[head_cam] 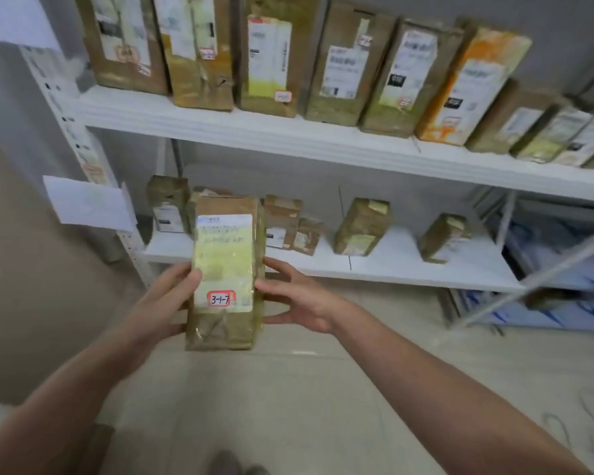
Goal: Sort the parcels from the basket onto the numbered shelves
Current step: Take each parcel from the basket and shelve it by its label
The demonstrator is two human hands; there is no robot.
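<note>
I hold a brown cardboard parcel (225, 269) upright in front of the white shelving, its label facing me with a red-edged sticker reading 3-1-7. My left hand (162, 299) grips its left side and my right hand (295, 296) grips its right side, fingers curled round the edges. Behind it the lower shelf (408, 265) carries several small parcels (362, 228). On the upper shelf (288, 135) stands a row of taller parcels (268, 60). The basket is out of view.
A white upright post (83, 145) with paper tags (90, 204) stands at the left end of the shelves. A grey metal rack with blue-and-white sheets (546, 262) is at the right. Pale tiled floor (288, 399) lies below, with my shoes at the bottom edge.
</note>
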